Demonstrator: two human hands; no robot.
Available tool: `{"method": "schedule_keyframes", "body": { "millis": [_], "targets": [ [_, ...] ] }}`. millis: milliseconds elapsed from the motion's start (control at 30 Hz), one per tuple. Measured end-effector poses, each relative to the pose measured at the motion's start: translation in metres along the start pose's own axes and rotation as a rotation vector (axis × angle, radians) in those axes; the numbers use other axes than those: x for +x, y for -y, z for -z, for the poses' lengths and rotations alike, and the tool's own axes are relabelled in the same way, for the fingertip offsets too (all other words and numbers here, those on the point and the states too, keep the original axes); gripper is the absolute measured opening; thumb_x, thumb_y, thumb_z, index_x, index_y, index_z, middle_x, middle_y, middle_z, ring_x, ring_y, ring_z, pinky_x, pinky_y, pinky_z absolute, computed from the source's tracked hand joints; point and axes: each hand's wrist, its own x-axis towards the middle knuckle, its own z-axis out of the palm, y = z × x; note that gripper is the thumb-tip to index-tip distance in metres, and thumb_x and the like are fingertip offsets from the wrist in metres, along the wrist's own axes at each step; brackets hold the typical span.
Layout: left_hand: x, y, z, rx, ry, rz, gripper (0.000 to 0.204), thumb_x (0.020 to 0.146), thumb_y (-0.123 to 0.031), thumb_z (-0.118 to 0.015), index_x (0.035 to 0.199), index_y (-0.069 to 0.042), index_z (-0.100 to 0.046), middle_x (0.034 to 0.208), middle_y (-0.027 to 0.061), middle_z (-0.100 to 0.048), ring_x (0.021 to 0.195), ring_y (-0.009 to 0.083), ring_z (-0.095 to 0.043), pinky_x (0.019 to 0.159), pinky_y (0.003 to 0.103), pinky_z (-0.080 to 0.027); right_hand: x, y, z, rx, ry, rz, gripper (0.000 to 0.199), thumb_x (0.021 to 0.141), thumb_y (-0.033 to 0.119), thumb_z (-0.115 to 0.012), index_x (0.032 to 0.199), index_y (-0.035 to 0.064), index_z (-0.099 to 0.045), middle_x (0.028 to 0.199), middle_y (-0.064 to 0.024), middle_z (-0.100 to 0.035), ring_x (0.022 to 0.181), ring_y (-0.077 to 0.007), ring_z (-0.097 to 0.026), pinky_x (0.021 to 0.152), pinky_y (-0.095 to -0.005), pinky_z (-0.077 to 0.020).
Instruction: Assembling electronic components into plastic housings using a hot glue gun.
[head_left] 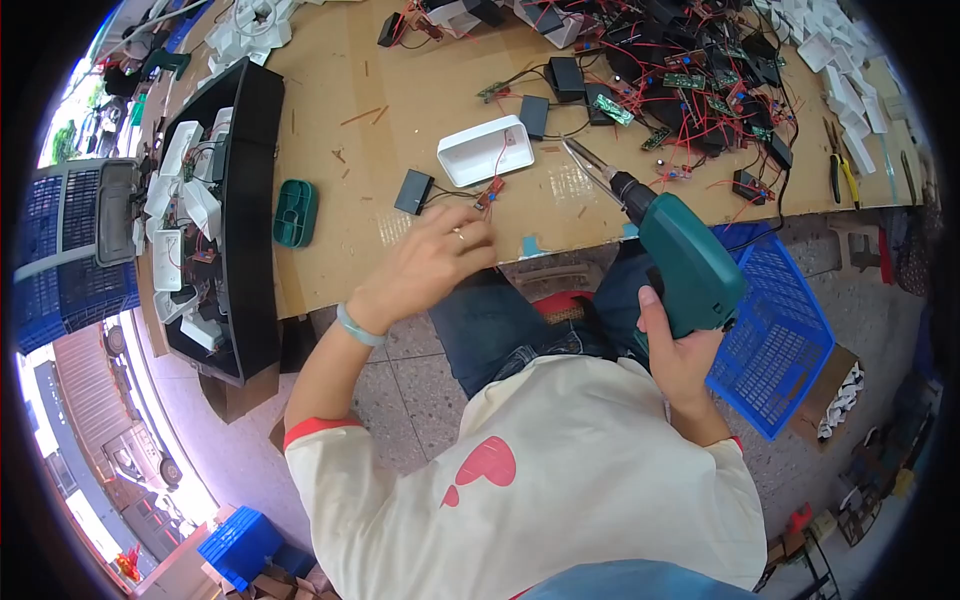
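Note:
My right hand (pixel 685 350) is wrapped round the handle of a green power screwdriver (pixel 690 260). Its black chuck and long bit point to the far left, over the table. Beside the bit lies a white open plastic case (pixel 487 151). My left hand (pixel 440 250) is at the table's near edge with its fingers curled together, their tips hidden. Just beyond those fingers is a small reddish circuit board (pixel 489 193) with a blue part and red wires. A black cable joins that area to a flat black box (pixel 414 191) left of the white case.
A long black bin (pixel 262 215) of white cases stands left, with a green compartment tray (pixel 295 213) beside it. Black boxes, boards and red wires form a heap (pixel 690 90) at far right. Pliers (pixel 846 175) lie near the right edge; a blue crate (pixel 770 335) sits below.

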Motion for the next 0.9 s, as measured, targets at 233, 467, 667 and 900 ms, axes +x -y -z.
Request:
{"method": "schedule_keyframes", "body": {
  "millis": [233,467,667,900],
  "targets": [
    [0.008,-0.015,-0.015,0.111,-0.215,0.18,0.018,0.08,-0.008,-0.07,0.096,-0.004,-0.061,0.098,0.009,-0.062,0.106,0.0256,-0.058,0.09,0.037,-0.047,-0.003,0.003,0.0,-0.063,0.032,0.103,0.027,0.09,-0.001,-0.07,0.115,-0.0047,-0.062,0.079,-0.0023,-0.062,0.06,-0.0062,-0.056,0.053,-0.0206,-0.0451],
    [0.043,-0.018,-0.021,-0.449,-0.746,0.814,0.01,0.085,-0.005,-0.074,0.093,0.001,-0.071,0.08,0.0138,-0.068,0.077,0.0248,-0.065,0.068,0.033,-0.052,-0.002,-0.003,-0.008,-0.073,0.082,0.07,0.024,0.09,0.002,-0.07,0.113,-0.0028,-0.063,0.077,-0.0004,-0.061,0.061,-0.0052,-0.054,0.053,-0.0214,-0.0437],
    [0.034,-0.033,-0.031,-0.232,-0.699,0.707,0.01,0.083,-0.004,-0.076,0.093,-0.002,-0.075,0.084,0.0099,-0.071,0.076,0.0196,-0.065,0.07,0.03,-0.051,-0.002,0.0,-0.01,-0.08,0.092,0.076,0.022,0.091,0.003,-0.07,0.111,-0.0025,-0.063,0.074,0.0011,-0.06,0.061,-0.0051,-0.054,0.054,-0.0218,-0.0432],
    [0.039,-0.04,-0.024,-0.004,-0.675,0.671,0.007,0.08,-0.003,-0.074,0.086,-0.003,-0.07,0.098,0.0111,-0.066,0.093,0.0313,-0.057,0.082,0.041,-0.047,0.004,-0.004,-0.014,-0.064,0.115,0.078,0.021,0.091,0.003,-0.07,0.11,-0.0017,-0.063,0.074,0.0012,-0.06,0.061,-0.005,-0.054,0.054,-0.0222,-0.0432]
  ]
}}
